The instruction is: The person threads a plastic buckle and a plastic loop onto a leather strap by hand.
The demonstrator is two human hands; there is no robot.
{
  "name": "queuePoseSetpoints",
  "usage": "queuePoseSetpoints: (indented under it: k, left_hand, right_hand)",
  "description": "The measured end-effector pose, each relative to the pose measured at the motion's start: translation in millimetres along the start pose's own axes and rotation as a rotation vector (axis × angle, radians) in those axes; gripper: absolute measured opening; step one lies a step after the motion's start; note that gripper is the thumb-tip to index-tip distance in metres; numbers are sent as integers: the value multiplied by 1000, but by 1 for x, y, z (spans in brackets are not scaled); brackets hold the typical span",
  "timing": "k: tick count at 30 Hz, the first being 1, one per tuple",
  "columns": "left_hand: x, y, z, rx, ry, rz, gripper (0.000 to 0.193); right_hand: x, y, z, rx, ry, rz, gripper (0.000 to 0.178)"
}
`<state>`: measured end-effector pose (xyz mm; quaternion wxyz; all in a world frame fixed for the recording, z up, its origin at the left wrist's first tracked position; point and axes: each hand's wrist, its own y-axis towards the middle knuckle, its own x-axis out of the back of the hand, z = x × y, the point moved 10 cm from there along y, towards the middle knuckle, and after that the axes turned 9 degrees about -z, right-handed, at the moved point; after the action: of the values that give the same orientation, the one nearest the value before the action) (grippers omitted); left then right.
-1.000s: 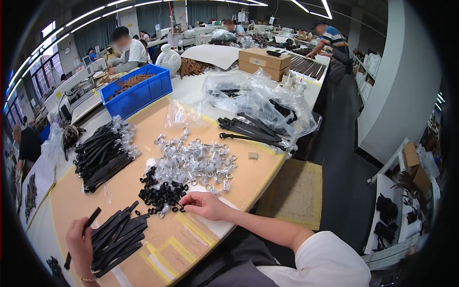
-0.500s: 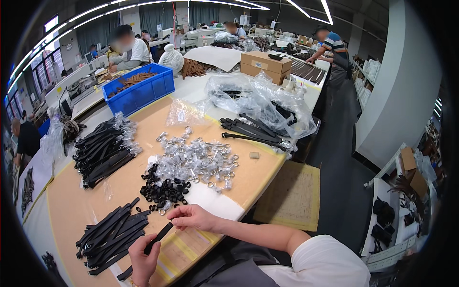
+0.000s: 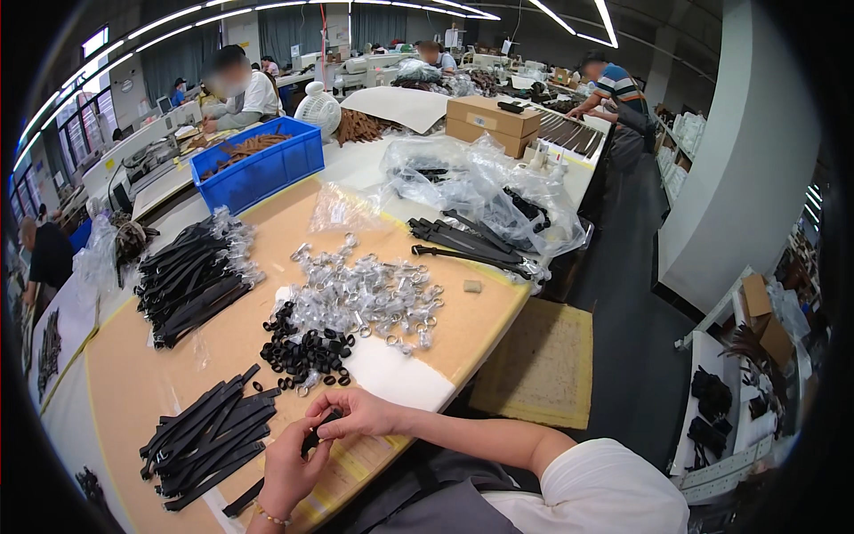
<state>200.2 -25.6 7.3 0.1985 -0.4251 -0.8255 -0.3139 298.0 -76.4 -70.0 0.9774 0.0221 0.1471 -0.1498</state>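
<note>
A black strap [image 3: 310, 441] runs between my two hands at the table's near edge. Its lower end sticks out below my left hand [image 3: 292, 465], whose fingers are closed round it. My right hand [image 3: 363, 413] pinches the strap's upper end, fingertips meeting those of the left. Whether a small loop sits on that end is hidden by the fingers. Just beyond the hands is a heap of small black loops [image 3: 307, 354]. Plastic-wrapped metal clasps [image 3: 369, 294] lie piled behind them. To the left of my hands many black straps [image 3: 209, 436] are spread in a loose stack.
Another bundle of black straps [image 3: 191, 280] lies farther left. Beyond it stands a blue crate [image 3: 262, 169] of brown strips. Clear plastic bags [image 3: 471, 178], more straps [image 3: 467, 242] and a cardboard box [image 3: 494, 120] occupy the far right. Other people work at the back.
My left hand has moved up and right along the strap to meet my right hand. The strap's upper end, in plain view before, is now mostly covered by fingers.
</note>
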Motion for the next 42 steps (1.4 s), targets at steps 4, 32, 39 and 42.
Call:
queuePoseSetpoints:
  k: [4,32,39,42]
  left_hand:
    - [-2,0,-6,-108,29,-29,28]
    - [21,-4,36,14,-90,-68,20]
    - [22,2,42,48,-54,-56,19]
    - [24,2,48,31,-55,-84,18]
  right_hand:
    - [-1,-4,4,1,-5,-4,37]
    - [127,-30,53,15,-426,-584,17]
    - [28,28,92,491,-1082,-279,15]
    - [3,48,76,559,-1268,-105,15]
